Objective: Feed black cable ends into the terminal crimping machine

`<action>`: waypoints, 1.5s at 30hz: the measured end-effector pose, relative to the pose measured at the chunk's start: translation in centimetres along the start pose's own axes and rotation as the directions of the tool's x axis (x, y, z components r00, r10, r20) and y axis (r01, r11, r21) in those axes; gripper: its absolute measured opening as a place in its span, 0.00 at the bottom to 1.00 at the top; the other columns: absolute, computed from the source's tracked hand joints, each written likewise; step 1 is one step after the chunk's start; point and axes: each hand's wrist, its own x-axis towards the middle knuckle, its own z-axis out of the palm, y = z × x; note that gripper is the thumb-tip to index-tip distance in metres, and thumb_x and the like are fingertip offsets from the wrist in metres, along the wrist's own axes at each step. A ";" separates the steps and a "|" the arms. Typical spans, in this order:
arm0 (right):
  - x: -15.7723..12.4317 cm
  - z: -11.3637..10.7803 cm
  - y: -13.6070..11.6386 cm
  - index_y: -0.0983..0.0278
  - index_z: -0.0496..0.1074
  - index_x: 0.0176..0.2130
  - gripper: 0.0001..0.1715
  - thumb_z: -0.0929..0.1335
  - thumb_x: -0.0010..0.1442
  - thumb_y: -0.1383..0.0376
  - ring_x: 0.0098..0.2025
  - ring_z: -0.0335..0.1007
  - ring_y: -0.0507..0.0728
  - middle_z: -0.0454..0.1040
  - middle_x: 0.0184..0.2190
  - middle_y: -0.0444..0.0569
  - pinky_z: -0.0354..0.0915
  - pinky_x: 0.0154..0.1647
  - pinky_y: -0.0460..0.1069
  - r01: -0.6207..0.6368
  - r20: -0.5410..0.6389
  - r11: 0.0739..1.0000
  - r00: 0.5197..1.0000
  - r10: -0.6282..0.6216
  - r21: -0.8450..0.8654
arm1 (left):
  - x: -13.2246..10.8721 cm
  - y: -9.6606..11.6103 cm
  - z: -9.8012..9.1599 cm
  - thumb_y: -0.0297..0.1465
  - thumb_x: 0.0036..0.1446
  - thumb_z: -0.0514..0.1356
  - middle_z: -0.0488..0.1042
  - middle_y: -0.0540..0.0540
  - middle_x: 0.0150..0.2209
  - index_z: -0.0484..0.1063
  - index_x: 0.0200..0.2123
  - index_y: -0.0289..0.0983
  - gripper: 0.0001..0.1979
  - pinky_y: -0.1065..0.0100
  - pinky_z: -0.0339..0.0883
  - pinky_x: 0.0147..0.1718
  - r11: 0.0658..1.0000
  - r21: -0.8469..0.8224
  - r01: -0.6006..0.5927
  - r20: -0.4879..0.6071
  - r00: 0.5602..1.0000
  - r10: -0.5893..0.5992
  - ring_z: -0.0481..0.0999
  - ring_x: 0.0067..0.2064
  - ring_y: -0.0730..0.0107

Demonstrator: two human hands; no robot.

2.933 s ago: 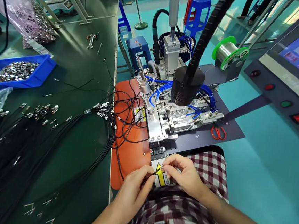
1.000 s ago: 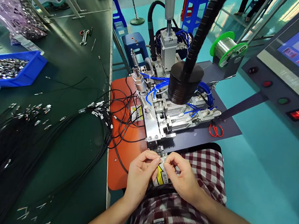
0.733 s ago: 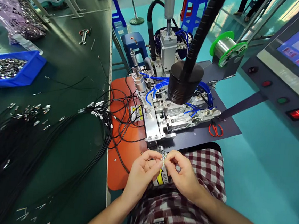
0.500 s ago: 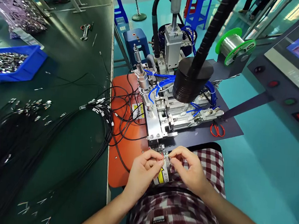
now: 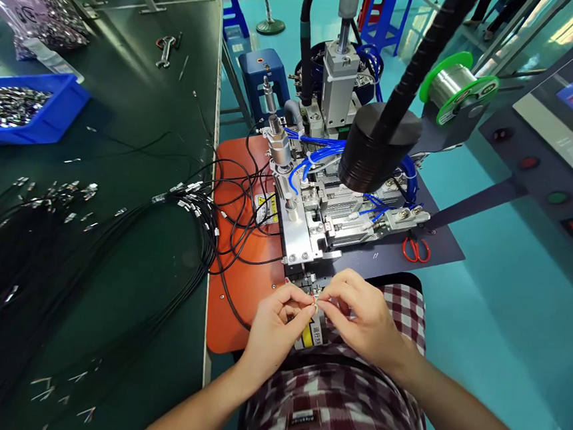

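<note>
My left hand (image 5: 276, 328) pinches the end of a cable with small thin wires, over the front of the metal machine (image 5: 309, 237). Close against it, thumb and forefinger of my right hand (image 5: 358, 315) are pressed together at the same wire ends; exactly what they grip is too small to tell. A label with yellow and white areas (image 5: 312, 332) lies just below my fingertips. Black cables (image 5: 234, 237) loop over the orange board (image 5: 239, 298) left of the machine.
On the dark green table (image 5: 153, 357) lie a cable bundle (image 5: 204, 234), a blue bin (image 5: 49, 110) of metal parts and a wrench (image 5: 165, 52). Red scissors (image 5: 416, 250), a black nozzle (image 5: 380, 146), a solder spool (image 5: 458, 88) and a control panel (image 5: 547, 157) are at the right.
My right hand has shifted slightly left, its thumb and forefinger closing near my left fingertips. My left hand stays almost in place. The view has shifted a little.
</note>
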 end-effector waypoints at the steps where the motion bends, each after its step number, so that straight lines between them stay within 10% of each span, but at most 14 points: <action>1: -0.2 0.2 0.1 0.61 0.72 0.36 0.05 0.65 0.63 0.67 0.33 0.66 0.56 0.71 0.32 0.49 0.63 0.34 0.51 0.029 -0.013 0.999 0.999 -0.030 -0.018 | 0.0 -0.1 0.0 0.35 0.52 0.64 0.68 0.52 0.26 0.70 0.30 0.35 0.10 0.76 0.53 0.19 1.000 -0.009 0.005 -0.005 1.000 -0.005 0.60 0.21 0.82; 6: -1.0 1.8 0.0 0.62 0.68 0.33 0.08 0.64 0.65 0.65 0.32 0.65 0.54 0.69 0.30 0.47 0.62 0.33 0.49 -0.179 -0.052 0.951 0.979 0.198 0.253 | 0.0 -0.1 0.1 0.32 0.52 0.64 0.70 0.50 0.29 0.71 0.29 0.36 0.06 0.73 0.64 0.33 0.995 0.009 -0.100 -0.035 0.994 0.100 0.69 0.33 0.73; 12: -0.5 1.9 0.2 0.63 0.64 0.32 0.17 0.66 0.61 0.52 0.17 0.47 0.46 0.53 0.16 0.34 0.46 0.17 0.43 -0.529 0.365 0.554 0.848 0.385 0.643 | -0.4 0.4 -0.1 0.33 0.51 0.64 0.71 0.49 0.28 0.72 0.28 0.35 0.07 0.72 0.64 0.30 0.999 0.001 -0.051 0.023 0.998 0.051 0.69 0.31 0.72; 19: -0.1 1.1 1.0 0.62 0.66 0.34 0.17 0.66 0.62 0.51 0.18 0.50 0.45 0.60 0.24 0.38 0.47 0.18 0.44 -0.502 0.445 0.597 0.858 0.256 0.626 | -0.3 0.4 -1.1 0.34 0.52 0.65 0.65 0.54 0.22 0.74 0.29 0.36 0.07 0.76 0.54 0.23 0.998 -0.045 0.047 0.156 0.987 -0.039 0.57 0.22 0.82; 34: -1.2 2.9 0.1 0.62 0.66 0.31 0.09 0.64 0.65 0.64 0.33 0.61 0.52 0.64 0.31 0.44 0.59 0.35 0.47 -0.225 -0.007 0.847 0.966 0.260 0.481 | -0.4 -0.1 -0.8 0.33 0.55 0.64 0.66 0.54 0.28 0.73 0.34 0.37 0.07 0.77 0.54 0.22 0.992 -0.129 0.012 0.089 0.996 0.000 0.59 0.23 0.83; 45: -1.0 3.7 0.1 0.64 0.70 0.33 0.09 0.68 0.60 0.60 0.23 0.57 0.48 0.64 0.29 0.42 0.54 0.23 0.45 -0.394 0.090 0.688 0.897 0.434 0.610 | -0.1 -0.8 -0.3 0.32 0.56 0.63 0.64 0.55 0.28 0.69 0.32 0.37 0.06 0.76 0.54 0.25 0.974 -0.223 -0.038 -0.022 0.999 0.033 0.59 0.25 0.83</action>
